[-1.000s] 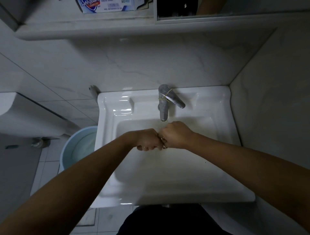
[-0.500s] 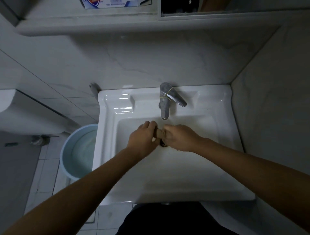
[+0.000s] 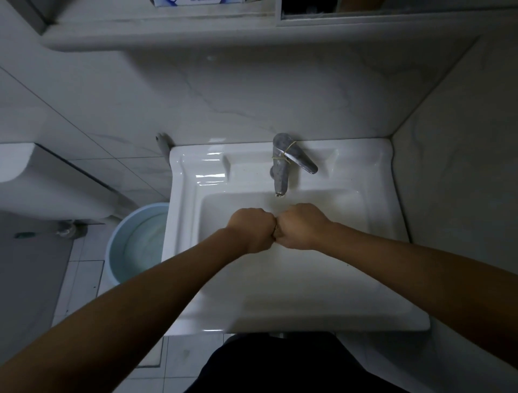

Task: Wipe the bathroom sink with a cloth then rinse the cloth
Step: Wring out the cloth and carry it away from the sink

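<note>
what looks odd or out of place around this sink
A yellowish band is tied round the faucet where its lever meets the body, a makeshift fix by the look of it. The lever points off to the right rather than straight ahead. Nothing looks spilled or broken.

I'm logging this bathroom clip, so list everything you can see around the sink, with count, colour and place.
sink: one, white, against the back wall.
faucet: one, chrome, on the sink's back deck.
bucket: one, light blue, floor left of sink, holding water.
ledge: one, pale marble, above the sink.
box: one, blue-white, on the ledge, cropped.
cloth: one, brownish sliver between the fists, mostly hidden.
left hand: one, bare, clenched over the basin.
right hand: one, bare, clenched, knuckles touching the left.
</note>
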Demonstrator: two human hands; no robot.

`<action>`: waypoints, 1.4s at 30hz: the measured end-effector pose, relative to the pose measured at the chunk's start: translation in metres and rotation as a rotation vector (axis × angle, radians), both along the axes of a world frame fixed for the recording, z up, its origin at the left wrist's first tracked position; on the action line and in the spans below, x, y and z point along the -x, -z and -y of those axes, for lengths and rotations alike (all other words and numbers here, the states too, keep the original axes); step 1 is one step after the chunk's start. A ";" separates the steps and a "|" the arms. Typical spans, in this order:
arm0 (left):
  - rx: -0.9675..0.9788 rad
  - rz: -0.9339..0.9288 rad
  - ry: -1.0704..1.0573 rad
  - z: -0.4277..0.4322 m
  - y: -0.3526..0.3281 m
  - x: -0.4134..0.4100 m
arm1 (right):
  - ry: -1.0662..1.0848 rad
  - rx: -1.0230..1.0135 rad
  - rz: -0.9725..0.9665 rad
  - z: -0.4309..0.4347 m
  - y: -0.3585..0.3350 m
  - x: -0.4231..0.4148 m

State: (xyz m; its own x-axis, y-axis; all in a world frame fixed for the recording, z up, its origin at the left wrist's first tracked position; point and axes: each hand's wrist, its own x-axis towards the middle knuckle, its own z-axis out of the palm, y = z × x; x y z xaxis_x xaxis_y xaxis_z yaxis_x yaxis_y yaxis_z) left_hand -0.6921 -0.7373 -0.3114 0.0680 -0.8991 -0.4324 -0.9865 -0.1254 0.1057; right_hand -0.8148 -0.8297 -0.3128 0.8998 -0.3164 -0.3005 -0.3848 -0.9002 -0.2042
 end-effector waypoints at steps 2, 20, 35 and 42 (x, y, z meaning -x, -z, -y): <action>-0.128 -0.159 -0.122 0.003 0.005 0.001 | -0.087 0.078 -0.004 0.002 0.004 0.000; -0.612 -1.097 -0.890 -0.015 -0.010 0.007 | -0.163 0.130 0.163 0.001 0.013 0.001; 0.061 -1.490 -1.380 -0.101 0.007 0.060 | 0.751 -0.863 0.371 -0.093 0.009 0.074; 0.343 -1.474 -1.313 -0.124 0.001 0.033 | 0.785 -0.727 0.419 -0.115 -0.001 0.044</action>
State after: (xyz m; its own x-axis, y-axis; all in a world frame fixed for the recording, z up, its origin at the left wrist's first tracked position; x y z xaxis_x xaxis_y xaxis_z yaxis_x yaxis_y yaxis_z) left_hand -0.7248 -0.6132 -0.3124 0.4499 -0.6483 -0.6142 0.5234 -0.3659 0.7696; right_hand -0.8584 -0.7151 -0.3114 0.6036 -0.7086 -0.3655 -0.5668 -0.0590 -0.8217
